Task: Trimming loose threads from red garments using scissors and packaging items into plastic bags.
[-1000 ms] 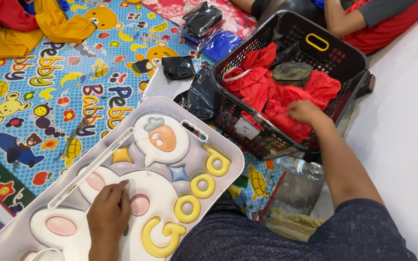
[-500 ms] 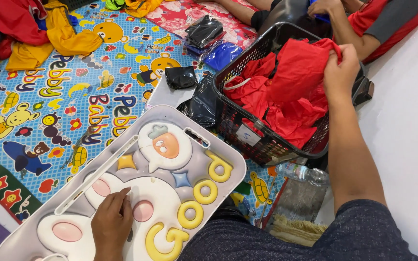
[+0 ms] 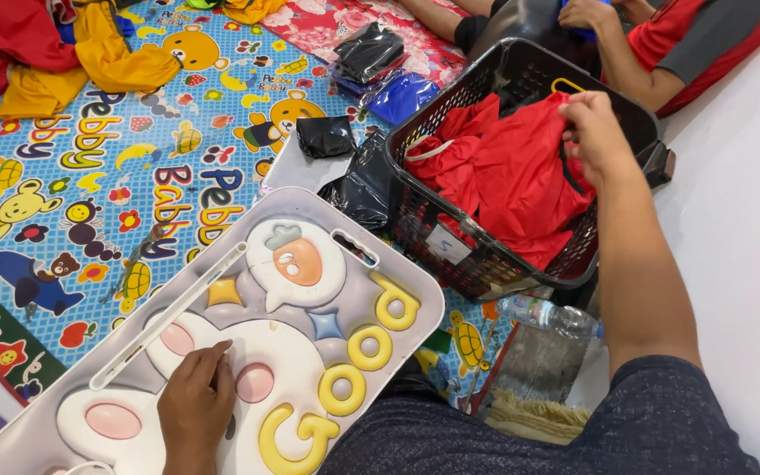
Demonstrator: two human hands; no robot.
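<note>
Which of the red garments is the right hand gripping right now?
The red cloth lifted out of the black basket, pinched by the right hand; the red pile at the mat's top left lies untouched.

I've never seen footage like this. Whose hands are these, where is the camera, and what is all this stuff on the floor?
There is no machine here. A person wears a camera on the head, so the one picture looks down at their own two bare hands. The left hand rests flat on a grey lap tray with raised cartoon shapes and yellow letters. The right hand grips a red garment at the top of a black laundry basket. Underneath lies a colourful play mat with clothes and dark plastic packets on it. A water bottle lies beside the basket. Another person's arm shows at the top.
</note>
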